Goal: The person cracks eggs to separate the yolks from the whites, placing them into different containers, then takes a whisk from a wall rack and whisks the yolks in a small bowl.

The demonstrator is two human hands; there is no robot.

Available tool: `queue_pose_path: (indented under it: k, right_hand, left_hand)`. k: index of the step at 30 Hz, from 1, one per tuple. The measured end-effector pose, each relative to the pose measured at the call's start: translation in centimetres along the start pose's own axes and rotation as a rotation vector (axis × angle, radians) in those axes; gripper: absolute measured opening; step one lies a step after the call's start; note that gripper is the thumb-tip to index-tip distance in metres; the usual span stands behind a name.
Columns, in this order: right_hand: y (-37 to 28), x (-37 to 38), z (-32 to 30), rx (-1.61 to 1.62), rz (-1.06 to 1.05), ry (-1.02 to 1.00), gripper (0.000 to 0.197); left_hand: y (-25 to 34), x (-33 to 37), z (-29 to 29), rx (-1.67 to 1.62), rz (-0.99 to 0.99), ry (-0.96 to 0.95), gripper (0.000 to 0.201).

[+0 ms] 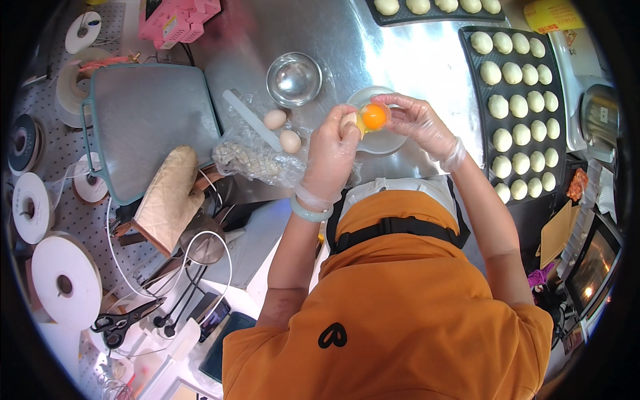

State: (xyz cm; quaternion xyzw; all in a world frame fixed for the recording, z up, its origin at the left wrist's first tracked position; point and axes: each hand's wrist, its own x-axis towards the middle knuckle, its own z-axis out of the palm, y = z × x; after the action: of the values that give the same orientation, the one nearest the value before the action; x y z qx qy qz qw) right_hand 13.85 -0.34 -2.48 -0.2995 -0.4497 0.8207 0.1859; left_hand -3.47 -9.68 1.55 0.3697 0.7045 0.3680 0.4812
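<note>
My left hand point(328, 157) and my right hand point(425, 127) both wear clear plastic gloves. They meet above a pale, see-through bowl point(390, 145) on the steel table. Between them is a cracked egg: an orange yolk point(373, 117) lies by my right fingers, with clear egg white hanging beside it. My left fingers grip a piece of eggshell point(348, 121). The shell on the right side is mostly hidden by the yolk and my fingers. Two whole eggs, one brown egg point(275, 119) and another brown egg point(290, 141), lie left of my left hand.
A glass bowl point(293, 80) stands beyond the eggs. Beside them lie a white plastic strip point(251, 120) and a clear bag of small pale pieces point(248, 161). At right, a black tray point(489, 100) carries rows of dough balls. An oven mitt point(170, 197) sits at left.
</note>
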Motion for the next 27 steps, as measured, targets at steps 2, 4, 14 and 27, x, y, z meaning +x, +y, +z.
queue_pose_path:
  k: [2,4,14,27]
  right_hand:
    - [-0.2,0.0,-0.2,0.011,0.017,-0.014,0.044]
    - [-0.5,0.0,-0.4,0.003,0.055,-0.029,0.046]
    - [-0.8,0.1,-0.8,0.048,0.08,-0.086,0.047]
    - [-0.9,0.1,-0.8,0.051,0.117,-0.086,0.047]
  left_hand:
    - [0.1,-0.1,0.0,0.009,-0.003,0.001,0.022]
    - [0.4,-0.2,0.1,0.03,-0.001,0.003,0.023]
    - [-0.1,-0.5,0.5,0.046,0.033,0.085,0.025]
    - [0.8,-1.4,-0.7,0.277,0.211,0.171,0.025]
